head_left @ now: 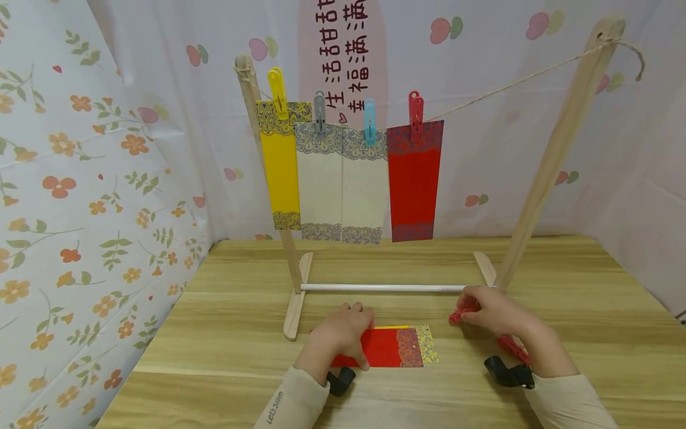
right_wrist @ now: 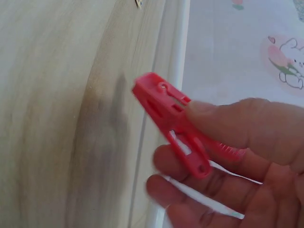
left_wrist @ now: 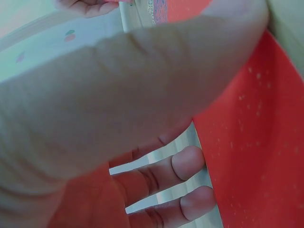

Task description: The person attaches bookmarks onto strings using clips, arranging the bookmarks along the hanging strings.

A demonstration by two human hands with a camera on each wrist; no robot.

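Note:
My left hand (head_left: 343, 333) spans a red paper card (head_left: 388, 348) with a patterned end. In the left wrist view the thumb reaches across the red card (left_wrist: 256, 109) to one long edge, while fingertips (left_wrist: 190, 164) meet the opposite edge. A yellow card (head_left: 427, 344) shows from under the red one. My right hand (head_left: 493, 310) pinches a red clothespin (head_left: 460, 314) between thumb and fingers, just in front of the rack. In the right wrist view this clothespin (right_wrist: 171, 123) is seen whole, its handles toward the palm.
Behind the hands stands a wooden rack (head_left: 557, 149) with a white crossbar (head_left: 386, 288). On its string (head_left: 514, 83), clothespins hold a yellow card (head_left: 281, 167), two white cards (head_left: 320, 185) and a red card (head_left: 412, 185). Another red clothespin (head_left: 513, 348) lies under the right forearm.

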